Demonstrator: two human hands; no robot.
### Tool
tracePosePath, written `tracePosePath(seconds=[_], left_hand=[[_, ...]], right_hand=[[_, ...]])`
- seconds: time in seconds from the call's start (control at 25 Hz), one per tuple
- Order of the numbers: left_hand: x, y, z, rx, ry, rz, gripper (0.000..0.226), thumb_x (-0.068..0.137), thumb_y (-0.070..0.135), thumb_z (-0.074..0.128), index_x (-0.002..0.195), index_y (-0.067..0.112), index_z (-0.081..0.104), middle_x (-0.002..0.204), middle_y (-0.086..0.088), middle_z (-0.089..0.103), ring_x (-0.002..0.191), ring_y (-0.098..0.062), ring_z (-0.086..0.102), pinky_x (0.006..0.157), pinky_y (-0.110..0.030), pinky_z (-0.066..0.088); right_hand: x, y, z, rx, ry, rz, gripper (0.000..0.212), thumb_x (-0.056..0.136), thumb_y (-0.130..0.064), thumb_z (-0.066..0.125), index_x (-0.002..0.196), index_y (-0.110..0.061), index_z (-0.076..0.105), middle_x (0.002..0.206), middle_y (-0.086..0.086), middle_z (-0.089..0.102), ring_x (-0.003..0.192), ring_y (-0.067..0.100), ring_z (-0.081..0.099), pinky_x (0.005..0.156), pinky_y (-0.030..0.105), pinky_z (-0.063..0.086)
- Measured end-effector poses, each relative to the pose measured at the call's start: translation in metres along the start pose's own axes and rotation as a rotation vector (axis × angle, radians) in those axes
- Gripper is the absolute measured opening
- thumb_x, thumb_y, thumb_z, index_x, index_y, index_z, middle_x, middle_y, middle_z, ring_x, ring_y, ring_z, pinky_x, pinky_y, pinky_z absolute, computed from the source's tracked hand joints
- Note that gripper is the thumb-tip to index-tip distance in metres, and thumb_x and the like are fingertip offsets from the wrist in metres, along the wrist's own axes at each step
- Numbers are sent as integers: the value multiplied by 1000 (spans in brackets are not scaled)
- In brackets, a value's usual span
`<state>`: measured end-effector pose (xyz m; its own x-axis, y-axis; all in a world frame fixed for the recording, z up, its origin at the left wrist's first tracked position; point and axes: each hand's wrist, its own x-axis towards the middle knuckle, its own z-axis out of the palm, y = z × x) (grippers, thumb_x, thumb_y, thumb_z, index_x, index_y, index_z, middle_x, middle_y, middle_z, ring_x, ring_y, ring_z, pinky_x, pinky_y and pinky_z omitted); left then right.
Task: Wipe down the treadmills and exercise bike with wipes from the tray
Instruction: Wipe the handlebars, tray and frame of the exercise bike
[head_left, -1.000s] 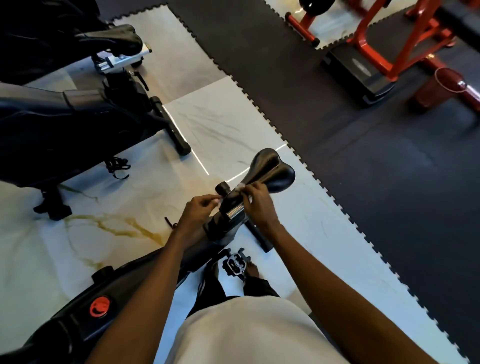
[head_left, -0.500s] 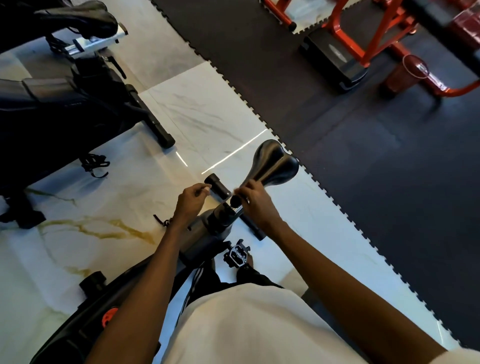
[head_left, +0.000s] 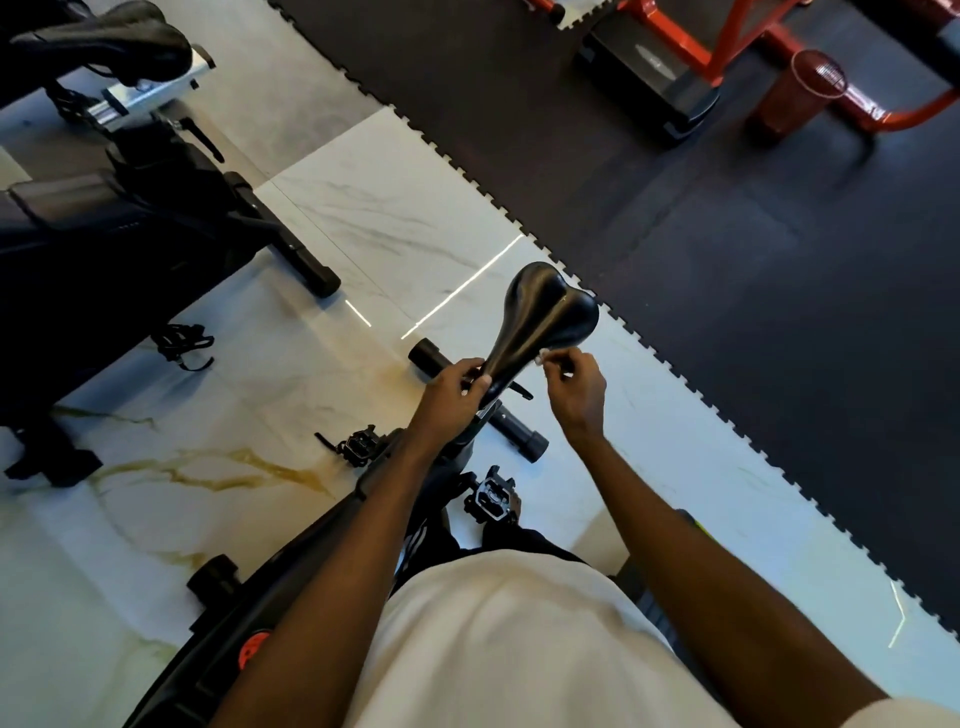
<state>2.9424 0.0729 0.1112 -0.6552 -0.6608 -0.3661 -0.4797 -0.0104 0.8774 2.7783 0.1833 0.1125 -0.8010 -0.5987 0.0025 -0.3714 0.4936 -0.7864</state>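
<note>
A black exercise bike (head_left: 291, 587) stands under me, its glossy black saddle (head_left: 545, 312) pointing away. My left hand (head_left: 452, 400) grips the narrow nose of the saddle, fingers curled round it. My right hand (head_left: 576, 389) is just right of the saddle's underside, pinching a small pale wipe (head_left: 542, 357) that shows only as a sliver at the fingertips. The pedals (head_left: 493, 499) sit below my arms.
A second black bike (head_left: 119, 228) with its own saddle (head_left: 114, 36) stands at the left on the marble floor. Black interlocking mats (head_left: 727, 260) cover the right side. Red gym frames (head_left: 727, 31) and a red cylinder (head_left: 795, 93) stand at the top right.
Both hands have risen from the seat post to the saddle's nose. The left hand now grips the nose; the right has come off the post and sits beside the saddle.
</note>
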Motion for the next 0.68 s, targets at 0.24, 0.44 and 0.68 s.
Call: tracePosePath(seconds=[0.24,0.44,0.68], left_hand=[[15,7,15,229,-92,53,57,101,44,51,149,16,40,130,-10,58,119,-26,58,96,-41,51],[12,11,15,317,-57,103,64,103,36,54,155,6,33,143,-14,51,129,-27,51,100,-26,40],[12,20,18,472,-58,242,61,106,25,49,158,6,25,160,-17,30,144,-31,36,114,-31,33]], right_hand=[[-1,-7,13,65,-66,-1,8,95,-19,66,102,-20,69,105,-7,68,96,4,66,84,21,55],[47,0,-10,22,8,-66,11,94,-7,64,99,-14,71,104,0,68,89,6,68,82,23,56],[57,6,-4,-25,75,-41,14,98,-12,61,106,-12,72,108,4,64,98,17,63,88,28,54]])
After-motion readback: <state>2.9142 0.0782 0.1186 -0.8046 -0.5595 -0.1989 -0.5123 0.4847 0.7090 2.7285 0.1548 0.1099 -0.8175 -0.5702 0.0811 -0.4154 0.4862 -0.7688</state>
